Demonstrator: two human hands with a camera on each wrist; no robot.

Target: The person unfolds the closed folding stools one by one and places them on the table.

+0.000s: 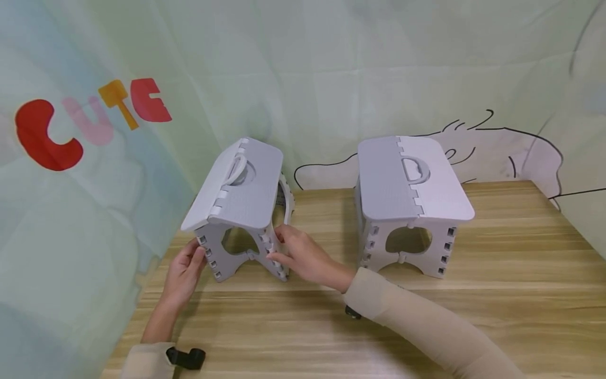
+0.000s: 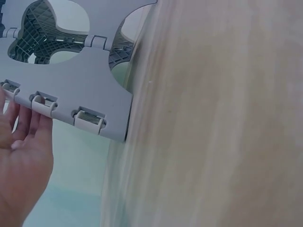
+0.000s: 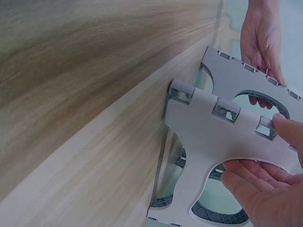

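A grey and white folding step stool point(image 1: 253, 184) stands at the left of the table, its top bent into a ridge along the middle hinge and its front panel partly folded inward. My left hand point(image 1: 182, 273) holds the hinged left edge of the stool, fingers behind the leg panel point(image 2: 71, 85). On the other side, my right hand point(image 1: 307, 258) grips the right leg panel point(image 3: 208, 127), with the thumb on the hinged edge and fingers in the cutout. The carry handle point(image 1: 239, 169) sticks up from the ridge.
A second folding stool point(image 1: 385, 179) stands to the right with its top flat and legs spread. Both are on a wood-grain table point(image 1: 284, 326). A printed cloth backdrop point(image 1: 322, 95) hangs close behind and along the left side.
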